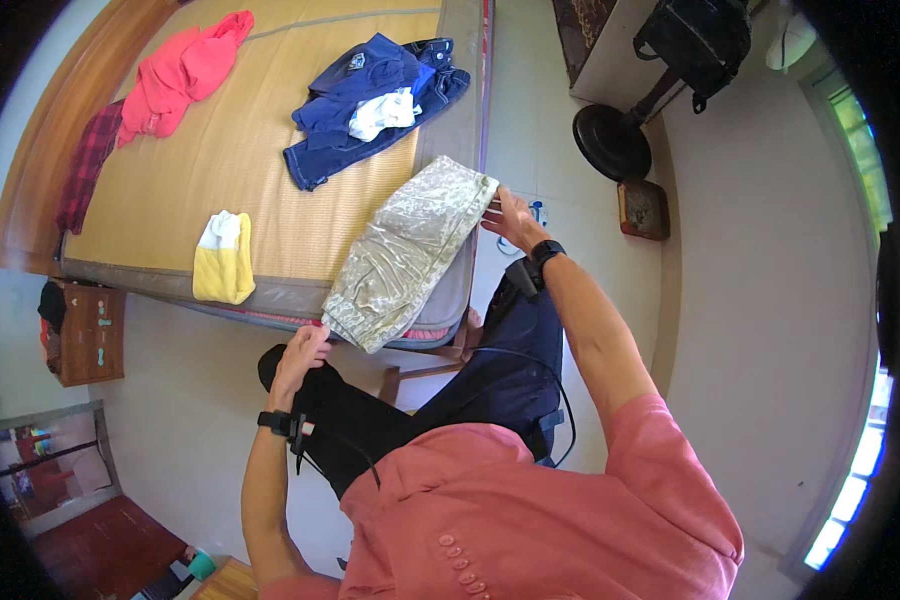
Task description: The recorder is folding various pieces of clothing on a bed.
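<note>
Patterned green-and-white trousers (412, 251), folded lengthwise, lie across the near corner of a bed covered with a woven mat (285, 217). My left hand (300, 360) is at their waistband end, thumb and fingers on its edge. At the other end, my right hand (511, 219) pinches the far corner; some of its fingertips are hidden by the cloth. A folded yellow-and-white garment (225, 259) rests at the bed's edge to the left. Farther back lies a pile of dark blue clothes (390, 90) with a white cloth (384, 114) on top.
A coral-red garment (184, 75) and a red-and-black checked one (91, 161) lie along the bed's left side. To the right stand a black round-based stand (612, 142) with a black bag (694, 45), and a tin box (643, 210). A wooden cabinet (90, 330) is at left.
</note>
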Tool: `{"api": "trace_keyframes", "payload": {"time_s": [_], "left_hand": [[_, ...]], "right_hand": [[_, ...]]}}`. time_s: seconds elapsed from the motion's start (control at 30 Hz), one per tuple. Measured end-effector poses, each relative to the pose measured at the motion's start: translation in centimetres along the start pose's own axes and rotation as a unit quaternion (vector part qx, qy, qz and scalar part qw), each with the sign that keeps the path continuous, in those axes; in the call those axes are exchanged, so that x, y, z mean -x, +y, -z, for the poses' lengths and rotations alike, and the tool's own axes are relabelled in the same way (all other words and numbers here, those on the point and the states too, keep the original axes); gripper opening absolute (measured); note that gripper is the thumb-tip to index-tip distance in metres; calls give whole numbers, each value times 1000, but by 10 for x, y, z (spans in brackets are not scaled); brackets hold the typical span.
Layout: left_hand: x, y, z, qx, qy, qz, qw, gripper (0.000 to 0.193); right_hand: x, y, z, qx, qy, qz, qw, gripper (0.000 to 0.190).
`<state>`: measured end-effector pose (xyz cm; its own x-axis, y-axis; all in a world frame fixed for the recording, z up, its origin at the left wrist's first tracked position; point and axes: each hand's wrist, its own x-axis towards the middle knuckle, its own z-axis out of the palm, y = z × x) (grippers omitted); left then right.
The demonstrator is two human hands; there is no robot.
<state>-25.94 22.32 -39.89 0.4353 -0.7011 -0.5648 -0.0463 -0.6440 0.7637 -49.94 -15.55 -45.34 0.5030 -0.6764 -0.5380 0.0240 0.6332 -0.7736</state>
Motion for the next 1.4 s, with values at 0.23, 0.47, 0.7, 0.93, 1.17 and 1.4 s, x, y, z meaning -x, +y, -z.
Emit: {"api": "trace_keyframes", "payload": {"time_s": [0.23,0.47,0.7,0.93,1.17,1.4], "left_hand": [[-20,-15,-39,175,33,92,980,50],[-31,-22,-28,347,-75,107,929,44],[-40,-32,-42,478,-96,75,870,74],[-23,-16,-44,463,-86,66,880,67],[-36,-7,-59,414,-23,68,907,39],[-16,33,-27,444,13,-70,893,28]], "right_hand": [[-1,-11,-51,50,136,25,989,36],[67,-19,-133,249,-42,324,912,23],[149,61,-164,432,-399,360,724,32],[142,48,-158,529,-275,413,688,39],[77,69,-98,300,-254,85,915,30],[77,75,-47,85,-46,-51,994,20]]}}
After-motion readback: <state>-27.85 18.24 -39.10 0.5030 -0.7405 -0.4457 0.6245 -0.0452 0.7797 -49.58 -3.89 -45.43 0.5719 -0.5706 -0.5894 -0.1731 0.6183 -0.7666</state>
